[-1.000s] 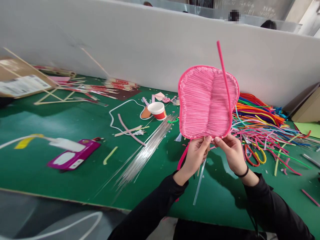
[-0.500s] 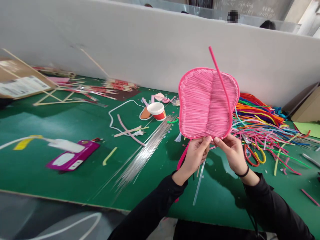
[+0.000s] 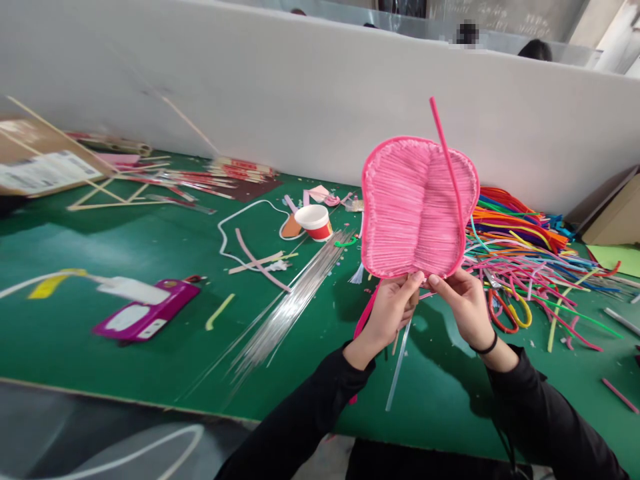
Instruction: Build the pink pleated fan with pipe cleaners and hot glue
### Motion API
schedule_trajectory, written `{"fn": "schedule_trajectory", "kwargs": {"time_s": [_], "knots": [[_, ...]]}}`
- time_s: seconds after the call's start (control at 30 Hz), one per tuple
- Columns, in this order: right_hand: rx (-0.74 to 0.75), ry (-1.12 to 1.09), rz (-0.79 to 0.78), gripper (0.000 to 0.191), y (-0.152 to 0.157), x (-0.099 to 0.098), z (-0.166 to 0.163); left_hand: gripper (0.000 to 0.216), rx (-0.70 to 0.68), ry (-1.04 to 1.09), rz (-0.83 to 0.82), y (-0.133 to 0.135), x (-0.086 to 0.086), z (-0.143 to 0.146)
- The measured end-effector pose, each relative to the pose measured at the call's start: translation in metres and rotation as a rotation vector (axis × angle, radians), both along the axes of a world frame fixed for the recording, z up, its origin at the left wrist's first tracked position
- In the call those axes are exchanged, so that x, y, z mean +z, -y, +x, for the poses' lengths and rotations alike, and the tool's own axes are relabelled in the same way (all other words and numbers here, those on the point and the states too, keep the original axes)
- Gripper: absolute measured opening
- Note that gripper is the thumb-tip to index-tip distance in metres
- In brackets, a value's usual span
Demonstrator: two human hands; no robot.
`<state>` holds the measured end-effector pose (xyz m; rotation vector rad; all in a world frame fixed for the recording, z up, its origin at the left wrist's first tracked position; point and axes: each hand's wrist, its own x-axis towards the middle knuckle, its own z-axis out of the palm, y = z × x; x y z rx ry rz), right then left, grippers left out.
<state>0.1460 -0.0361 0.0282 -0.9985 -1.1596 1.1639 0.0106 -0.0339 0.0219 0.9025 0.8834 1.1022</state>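
Two hands raised above the near edge of the green table (image 3: 125, 253), both pinching the bottom rim of a pink woven panel (image 3: 417, 207). Hidden behind that panel: part of the table's far side and the inner end of the pile of coloured pipe cleaners (image 3: 525, 257). Hard to make out: what lies under the left hand (image 3: 393, 310), where a pink strip (image 3: 367, 313) and a clear rod (image 3: 399, 367) pass beneath the palm. Blurred: the purple packet (image 3: 147, 313) and the cardboard box (image 3: 43, 157) toward the left edge. Cut off at the right edge: a second box and a sheet of green paper.

Panel held upright, well clear of the table, its lower edge between thumb and forefinger of each hand; left fingers closed on the rim at bottom centre, right hand (image 3: 465, 307) closed on it just beside, fingertips almost touching. One pink pipe cleaner (image 3: 447, 160) running up the right half of the panel and sticking out above its top rim.

Open green surface at the near left, between the packet and the bundle of thin silver wires (image 3: 287, 307). Paper cup (image 3: 315, 221) near the middle, toward the far edge. White partition along the whole far edge; pipe cleaners crowding the right corner.
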Motion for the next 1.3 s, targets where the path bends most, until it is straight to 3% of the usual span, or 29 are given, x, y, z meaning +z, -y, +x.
{"fn": "schedule_trajectory", "kwargs": {"time_s": [0.3,0.63,0.83,1.1,1.3], "knots": [[-0.019,-0.026,-0.018,0.029,-0.002,-0.004,-0.001,0.064,-0.033,0.020,-0.005,-0.002,-0.003,-0.001],[0.042,-0.050,-0.002,0.032,-0.007,-0.002,0.002,0.051,-0.124,0.096,0.041,-0.004,-0.008,0.001],[0.062,-0.043,0.015,0.031,-0.006,-0.004,0.000,0.046,-0.094,0.152,-0.033,-0.004,-0.012,0.002],[0.082,0.050,-0.007,0.034,-0.005,-0.005,0.000,0.051,0.095,0.000,-0.017,-0.007,-0.016,0.004],[0.054,0.045,-0.017,0.036,-0.002,-0.007,-0.003,0.049,0.100,-0.177,0.229,-0.003,-0.023,0.003]]}}
